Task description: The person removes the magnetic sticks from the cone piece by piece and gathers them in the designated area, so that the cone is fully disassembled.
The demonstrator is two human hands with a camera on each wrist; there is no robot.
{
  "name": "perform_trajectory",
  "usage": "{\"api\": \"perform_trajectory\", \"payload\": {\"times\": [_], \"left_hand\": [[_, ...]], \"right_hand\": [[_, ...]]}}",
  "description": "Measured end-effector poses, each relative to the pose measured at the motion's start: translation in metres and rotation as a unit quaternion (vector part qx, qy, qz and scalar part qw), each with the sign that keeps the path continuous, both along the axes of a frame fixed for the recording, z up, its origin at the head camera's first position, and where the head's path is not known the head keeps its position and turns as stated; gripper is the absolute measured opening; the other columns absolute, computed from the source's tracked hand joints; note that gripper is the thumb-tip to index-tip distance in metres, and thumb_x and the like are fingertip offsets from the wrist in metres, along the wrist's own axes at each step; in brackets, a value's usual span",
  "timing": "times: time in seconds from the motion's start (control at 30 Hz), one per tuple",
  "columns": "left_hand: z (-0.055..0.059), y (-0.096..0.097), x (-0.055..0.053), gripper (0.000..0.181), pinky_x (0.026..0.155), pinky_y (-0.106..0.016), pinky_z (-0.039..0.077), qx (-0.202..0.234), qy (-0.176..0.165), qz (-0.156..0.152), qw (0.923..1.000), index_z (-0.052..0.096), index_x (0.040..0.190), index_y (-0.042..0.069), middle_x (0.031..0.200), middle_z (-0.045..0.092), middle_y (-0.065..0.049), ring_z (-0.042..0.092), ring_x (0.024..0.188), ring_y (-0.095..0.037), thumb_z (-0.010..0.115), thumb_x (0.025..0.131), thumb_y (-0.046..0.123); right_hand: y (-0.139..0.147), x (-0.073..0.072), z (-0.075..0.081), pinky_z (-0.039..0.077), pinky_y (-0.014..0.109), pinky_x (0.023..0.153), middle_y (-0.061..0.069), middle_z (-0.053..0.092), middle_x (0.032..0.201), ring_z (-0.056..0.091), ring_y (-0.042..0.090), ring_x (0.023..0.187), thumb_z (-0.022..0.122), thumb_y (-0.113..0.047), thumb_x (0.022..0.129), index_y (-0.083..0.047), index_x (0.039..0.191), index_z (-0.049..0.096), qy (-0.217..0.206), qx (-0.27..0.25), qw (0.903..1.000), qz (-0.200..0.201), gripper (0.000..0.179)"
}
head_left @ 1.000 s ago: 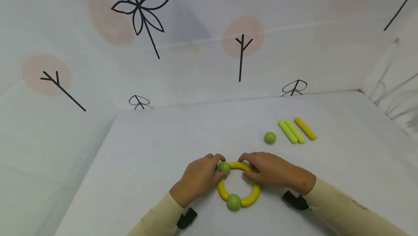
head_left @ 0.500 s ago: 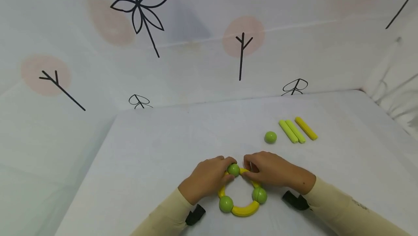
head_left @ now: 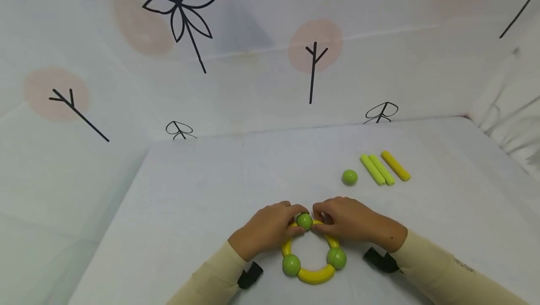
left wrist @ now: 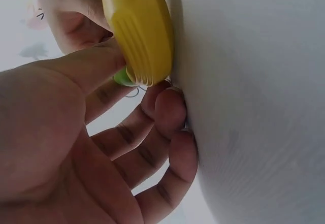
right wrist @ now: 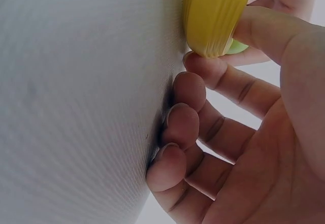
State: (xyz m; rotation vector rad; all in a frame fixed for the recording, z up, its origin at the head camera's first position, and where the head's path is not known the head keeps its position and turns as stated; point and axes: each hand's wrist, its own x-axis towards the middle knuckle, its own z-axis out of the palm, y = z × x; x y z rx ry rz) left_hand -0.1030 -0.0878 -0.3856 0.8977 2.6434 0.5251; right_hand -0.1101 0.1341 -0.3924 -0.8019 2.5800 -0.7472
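Observation:
On the white table lies a closed ring of yellow curved rods [head_left: 316,275] joined by green balls [head_left: 336,258]. At its far side, my left hand [head_left: 270,227] pinches the top green ball [head_left: 304,221] between thumb and index finger. Just to the right, my right hand [head_left: 352,220] pinches the yellow curved rod [right wrist: 213,16] that runs from that ball. In the left wrist view, a ribbed yellow rod [left wrist: 139,31] crosses close by the left thumb. The other fingers of both hands rest near the tabletop, and parts of the ring are hidden under the hands.
Beyond the right hand lies a loose green ball [head_left: 349,177]. Two lime-green straight rods [head_left: 377,170] and a yellow straight rod [head_left: 395,165] lie beside it. A white patterned cloth [head_left: 253,85] rises behind the table.
The ring has turned clockwise and shifted slightly toward the person. My left hand has moved right with the top ball; the right-hand ball has come out from under my right hand.

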Motion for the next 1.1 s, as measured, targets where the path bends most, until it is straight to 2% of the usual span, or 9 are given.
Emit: {"api": "perform_trajectory", "payload": {"times": [0.23, 0.33, 0.57, 0.73, 0.87, 0.97, 1.1], "left_hand": [[-0.0001, -0.001, -0.0011, 0.04, 0.06, -0.019, 0.042, -0.019, 0.009, 0.004, 0.9998, 0.063, 0.131, 0.026, 0.088, 0.057, 0.009, 0.05, 0.069, -0.002, 0.07, 0.093, 0.036], [0.0, -0.0012, -0.0004, 0.04, 0.06, -0.019, 0.042, -0.024, 0.006, 0.007, 0.9997, 0.063, 0.132, 0.027, 0.088, 0.058, 0.01, 0.05, 0.069, -0.002, 0.069, 0.093, 0.037], [0.0014, -0.0064, -0.001, 0.038, 0.064, -0.021, 0.043, -0.029, 0.015, 0.024, 0.9992, 0.064, 0.127, 0.025, 0.085, 0.059, 0.011, 0.05, 0.07, -0.003, 0.07, 0.092, 0.038], [0.0002, -0.0059, -0.0013, 0.038, 0.065, -0.022, 0.043, -0.031, 0.022, 0.024, 0.999, 0.063, 0.128, 0.023, 0.086, 0.061, 0.011, 0.05, 0.069, -0.003, 0.069, 0.093, 0.038], [0.0007, -0.0063, -0.0008, 0.037, 0.067, -0.023, 0.046, -0.037, 0.039, 0.033, 0.998, 0.063, 0.128, 0.021, 0.095, 0.067, 0.009, 0.054, 0.076, -0.002, 0.067, 0.095, 0.037], [0.0018, -0.0065, -0.0014, 0.037, 0.07, -0.024, 0.049, -0.043, 0.064, 0.045, 0.996, 0.063, 0.128, 0.018, 0.105, 0.071, 0.005, 0.058, 0.082, -0.003, 0.066, 0.096, 0.037], [0.0014, -0.0063, -0.0021, 0.04, 0.065, -0.023, 0.048, -0.052, 0.073, 0.066, 0.9937, 0.062, 0.129, 0.016, 0.103, 0.072, 0.003, 0.057, 0.077, -0.004, 0.067, 0.096, 0.039]], "right_hand": [[-0.001, 0.0, 0.0004, 0.036, 0.02, 0.054, -0.013, 0.047, 0.064, 0.043, 0.001, 0.057, 0.071, -0.033, 0.092, -0.026, 0.079, 0.056, 0.01, 0.002, 0.9999, 0.006, 0.021], [-0.0018, 0.0005, 0.0004, 0.036, 0.02, 0.054, -0.012, 0.047, 0.064, 0.043, 0.001, 0.058, 0.071, -0.031, 0.092, -0.025, 0.08, 0.056, 0.001, 0.002, 1.0, 0.005, 0.02], [0.0009, 0.0009, -0.0008, 0.037, 0.02, 0.056, -0.012, 0.046, 0.064, 0.045, 0.002, 0.059, 0.073, -0.026, 0.09, -0.022, 0.073, 0.054, -0.002, 0.004, 0.9998, -0.018, 0.026], [0.0023, 0.001, -0.0017, 0.037, 0.02, 0.055, -0.012, 0.046, 0.062, 0.044, 0.001, 0.058, 0.074, -0.026, 0.089, -0.022, 0.072, 0.053, -0.003, -0.004, 0.9996, -0.027, 0.027], [0.0019, 0.0009, -0.0002, 0.037, 0.02, 0.054, -0.011, 0.046, 0.062, 0.044, 0.002, 0.057, 0.073, -0.029, 0.09, -0.022, 0.074, 0.055, 0.002, 0.004, 0.9993, -0.037, 0.025], [0.0012, 0.0009, 0.0023, 0.036, 0.02, 0.054, -0.01, 0.047, 0.062, 0.044, 0.003, 0.056, 0.074, -0.03, 0.09, -0.021, 0.075, 0.055, 0.009, 0.016, 0.9985, -0.052, 0.025], [0.0007, 0.0019, 0.0027, 0.035, 0.021, 0.054, -0.009, 0.046, 0.061, 0.044, 0.004, 0.057, 0.074, -0.031, 0.09, -0.02, 0.073, 0.054, 0.011, 0.021, 0.9978, -0.062, 0.028]]}}
